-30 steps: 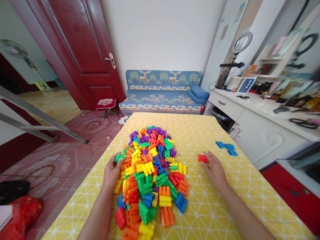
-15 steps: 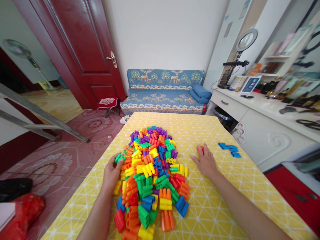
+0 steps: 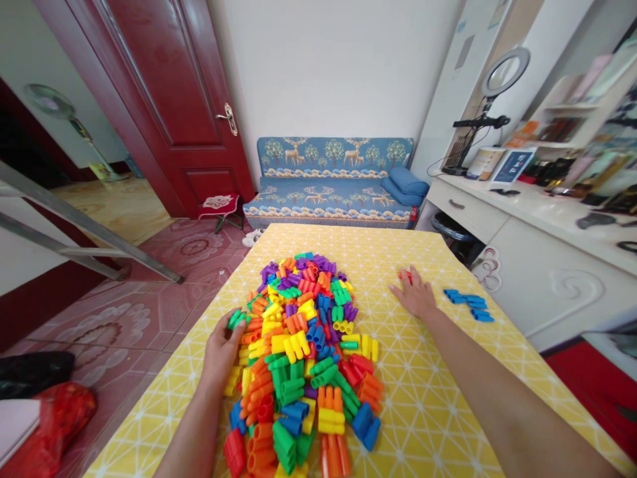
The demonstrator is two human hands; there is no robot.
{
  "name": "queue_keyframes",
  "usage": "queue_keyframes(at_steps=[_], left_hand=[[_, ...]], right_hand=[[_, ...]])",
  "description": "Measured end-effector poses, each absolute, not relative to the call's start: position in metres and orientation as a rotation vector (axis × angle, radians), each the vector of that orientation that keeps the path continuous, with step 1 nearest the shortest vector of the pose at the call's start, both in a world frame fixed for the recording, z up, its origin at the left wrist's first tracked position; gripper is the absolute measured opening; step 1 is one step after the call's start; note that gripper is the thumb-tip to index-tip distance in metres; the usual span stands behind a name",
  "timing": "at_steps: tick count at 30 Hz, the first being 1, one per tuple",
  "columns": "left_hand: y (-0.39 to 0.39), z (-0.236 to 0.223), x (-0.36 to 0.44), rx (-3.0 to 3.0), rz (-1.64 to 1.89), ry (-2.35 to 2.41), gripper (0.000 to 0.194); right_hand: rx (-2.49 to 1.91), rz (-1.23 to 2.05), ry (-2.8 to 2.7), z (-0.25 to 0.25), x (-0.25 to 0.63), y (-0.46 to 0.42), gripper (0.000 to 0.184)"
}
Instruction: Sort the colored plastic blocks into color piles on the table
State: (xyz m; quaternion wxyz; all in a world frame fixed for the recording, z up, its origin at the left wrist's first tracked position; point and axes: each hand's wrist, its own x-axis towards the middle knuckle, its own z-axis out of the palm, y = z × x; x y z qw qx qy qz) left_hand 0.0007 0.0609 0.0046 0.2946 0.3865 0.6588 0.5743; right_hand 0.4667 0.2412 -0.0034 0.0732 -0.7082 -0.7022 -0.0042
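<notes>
My left hand (image 3: 219, 348) is at the left edge of a heap of colourful plastic tube-shaped building blocks (image 3: 293, 345). Its thumb and fingers close around a green block (image 3: 237, 318). My right hand (image 3: 417, 294) reaches out over the yellow patterned tablecloth, right of the heap. Its fingers are spread, with the thumb apart, and the fingertips rest on a red block (image 3: 405, 275) that they partly cover. Several blue blocks (image 3: 468, 303) lie in a short staggered group to the right of this hand. The heap mixes red, orange, yellow, green, blue and purple blocks.
The table (image 3: 368, 242) has a blue patterned sofa (image 3: 331, 189) beyond its far edge. A white dresser (image 3: 542, 265) with a ring light (image 3: 506, 72) stands at the right. At the left are a red door (image 3: 169, 86), a small stool (image 3: 219, 204) and a metal ladder-like frame (image 3: 94, 232).
My right hand has slid farther away across the table, and the red block has moved with it. The left hand stays by the green block. The view has shifted slightly.
</notes>
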Motion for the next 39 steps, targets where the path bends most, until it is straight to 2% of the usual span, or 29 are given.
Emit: queue_keyframes(at_steps=[6,11,18,29,34,39], left_hand=[[0.061,0.001,-0.001,1.049,1.538,1.753,0.063],[0.061,-0.001,-0.002,1.045,1.542,1.748,0.062],[0.061,0.005,0.001,1.027,1.539,1.793,0.064],[0.063,-0.005,-0.004,1.140,1.530,1.811,0.061],[0.063,-0.001,-0.002,1.132,1.534,1.816,0.061],[0.063,-0.002,-0.003,1.138,1.538,1.811,0.061]], right_hand=[[-2.156,-0.020,-2.100,-0.002,0.466,0.247,0.076],[-2.011,-0.146,-2.089,-0.005,0.464,0.238,0.076],[-1.913,-0.075,-2.118,-0.009,0.437,0.196,0.077],[-1.457,0.398,-2.082,-0.012,0.363,0.070,0.066],[-1.330,0.615,-1.890,-0.001,0.353,0.059,0.044],[-1.276,0.768,-1.685,0.005,0.347,0.060,0.032]])
